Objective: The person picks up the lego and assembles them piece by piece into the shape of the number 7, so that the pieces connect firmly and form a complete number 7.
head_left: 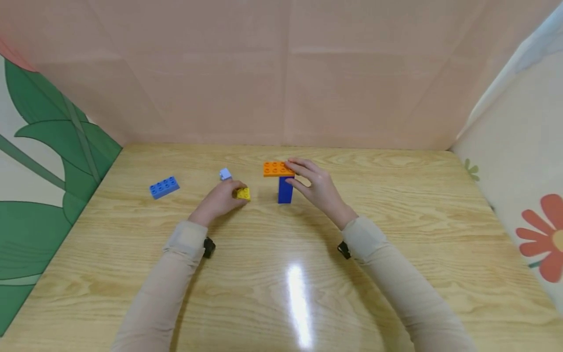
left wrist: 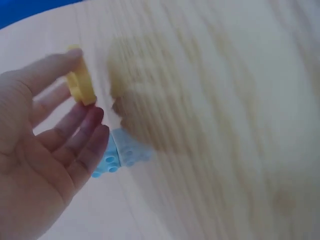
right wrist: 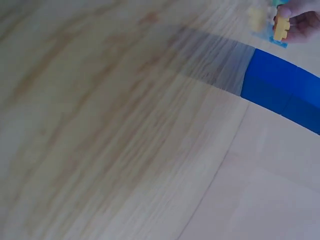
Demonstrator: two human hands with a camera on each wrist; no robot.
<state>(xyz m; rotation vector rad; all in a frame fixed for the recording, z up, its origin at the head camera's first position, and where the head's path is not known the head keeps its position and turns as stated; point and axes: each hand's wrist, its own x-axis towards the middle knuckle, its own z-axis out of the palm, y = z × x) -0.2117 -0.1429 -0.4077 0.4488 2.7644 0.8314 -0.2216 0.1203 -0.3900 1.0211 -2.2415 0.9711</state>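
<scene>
Nearest are two beige sleeves [head_left: 151, 298], each with a black wrist camera [head_left: 209, 248]; beyond, the left hand [head_left: 220, 198] pinches a yellow 2x2 toy brick [head_left: 244, 194] by its sides between thumb and fingers, a grip that seems chosen to leave its studs uncovered; whether the brick touches the wood-grain tabletop [head_left: 246, 283] I cannot tell.

Just right of it stands an upright dark-blue column [head_left: 285, 193], bearing an orange 2x4 brick [head_left: 273, 169] that overhangs leftward; the right hand [head_left: 318, 185] clasps that brick's right end, thumb low against the column, probably to steady the lopsided top.

A blue 2x4 brick [head_left: 164, 187] lies loose at far left; behind the left hand a light-blue brick [head_left: 226, 173] lies on its side.

Counted: one yellow, one orange, one loose blue, one light-blue; the column shows a seam, so likely at least two bricks.
</scene>
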